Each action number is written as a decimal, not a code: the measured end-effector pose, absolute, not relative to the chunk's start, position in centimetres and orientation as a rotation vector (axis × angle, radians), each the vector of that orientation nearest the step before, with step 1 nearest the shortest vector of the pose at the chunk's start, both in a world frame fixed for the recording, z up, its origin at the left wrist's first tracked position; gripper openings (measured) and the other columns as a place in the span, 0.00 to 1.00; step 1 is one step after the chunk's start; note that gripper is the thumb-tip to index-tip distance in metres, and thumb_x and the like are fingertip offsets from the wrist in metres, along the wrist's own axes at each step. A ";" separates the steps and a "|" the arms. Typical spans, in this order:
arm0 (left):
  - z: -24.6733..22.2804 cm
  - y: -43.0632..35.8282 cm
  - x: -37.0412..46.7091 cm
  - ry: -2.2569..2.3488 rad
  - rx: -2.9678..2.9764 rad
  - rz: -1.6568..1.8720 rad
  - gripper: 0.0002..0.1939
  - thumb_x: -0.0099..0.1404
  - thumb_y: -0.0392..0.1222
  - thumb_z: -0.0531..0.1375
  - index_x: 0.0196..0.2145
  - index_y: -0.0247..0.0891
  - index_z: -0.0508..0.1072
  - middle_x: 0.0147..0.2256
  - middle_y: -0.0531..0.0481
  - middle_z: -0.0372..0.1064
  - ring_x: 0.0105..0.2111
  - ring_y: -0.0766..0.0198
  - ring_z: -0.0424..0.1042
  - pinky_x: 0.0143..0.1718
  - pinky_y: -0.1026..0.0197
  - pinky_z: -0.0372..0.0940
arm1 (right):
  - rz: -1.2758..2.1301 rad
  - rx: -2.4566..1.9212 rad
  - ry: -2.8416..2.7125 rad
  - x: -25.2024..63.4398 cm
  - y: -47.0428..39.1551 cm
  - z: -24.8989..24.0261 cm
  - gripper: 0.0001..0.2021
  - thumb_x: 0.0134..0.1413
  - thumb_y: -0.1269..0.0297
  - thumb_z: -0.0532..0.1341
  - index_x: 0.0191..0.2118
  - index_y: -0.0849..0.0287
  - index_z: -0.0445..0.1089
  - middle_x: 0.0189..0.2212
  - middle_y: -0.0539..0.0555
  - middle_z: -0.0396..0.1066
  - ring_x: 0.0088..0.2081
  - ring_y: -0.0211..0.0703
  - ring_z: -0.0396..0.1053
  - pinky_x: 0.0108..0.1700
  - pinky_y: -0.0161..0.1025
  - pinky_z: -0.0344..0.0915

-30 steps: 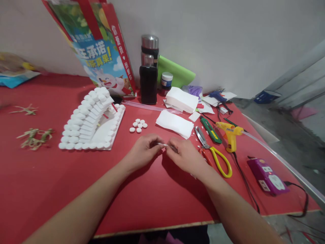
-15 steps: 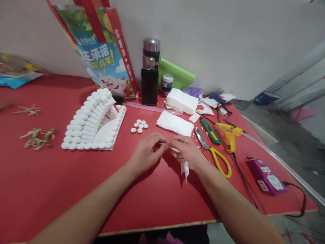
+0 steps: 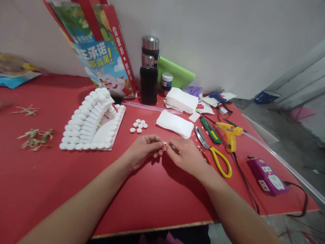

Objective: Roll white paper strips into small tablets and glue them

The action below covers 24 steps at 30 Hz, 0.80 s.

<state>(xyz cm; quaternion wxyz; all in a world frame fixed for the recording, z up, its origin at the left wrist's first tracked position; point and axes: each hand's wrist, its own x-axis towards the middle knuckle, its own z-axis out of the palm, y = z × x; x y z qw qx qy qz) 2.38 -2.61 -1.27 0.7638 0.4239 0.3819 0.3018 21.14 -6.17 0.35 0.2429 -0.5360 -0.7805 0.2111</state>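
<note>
My left hand and my right hand meet above the red table, fingertips pinched together. Between them shows a small bit of white paper; the rest of it is hidden by the fingers. Just beyond my hands lies a folded white paper sheet. Several round white pieces sit in a cluster ahead of my left hand. Farther left stands a white model with a curved stair and rows of such round pieces along its edges.
Yellow-handled scissors, a green utility knife, a yellow glue gun and a purple power socket lie to the right. A phone, a steel flask and a printed bag stand at the back. Straw figures lie left.
The white paper strip that hung below my right hand is no longer visible. My right hand has turned so its back faces up, and the fingertips remain together.
</note>
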 end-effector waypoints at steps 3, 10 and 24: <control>-1.2 -2.6 2.4 0.875 0.968 0.685 0.13 0.60 0.46 0.70 0.31 0.35 0.73 0.21 0.53 0.68 0.18 0.69 0.63 0.20 0.65 0.60 | 0.673 -1.482 -2.039 21.2 -6.2 0.4 0.06 0.67 0.62 0.56 0.37 0.56 0.66 0.25 0.49 0.69 0.26 0.40 0.63 0.31 0.38 0.53; -0.5 -3.1 2.6 1.010 1.304 0.733 0.11 0.64 0.47 0.65 0.32 0.37 0.74 0.24 0.52 0.68 0.23 0.66 0.66 0.26 0.62 0.61 | 0.903 -1.498 -1.812 20.9 -6.3 0.4 0.07 0.64 0.63 0.59 0.33 0.55 0.63 0.24 0.48 0.71 0.23 0.38 0.66 0.28 0.36 0.57; -1.2 -3.8 2.8 1.133 2.163 1.121 0.08 0.71 0.38 0.58 0.33 0.38 0.73 0.29 0.49 0.72 0.29 0.63 0.69 0.34 0.60 0.62 | 1.585 -1.179 -0.949 18.9 -6.2 0.2 0.12 0.55 0.60 0.67 0.32 0.56 0.62 0.21 0.48 0.74 0.16 0.37 0.71 0.18 0.32 0.68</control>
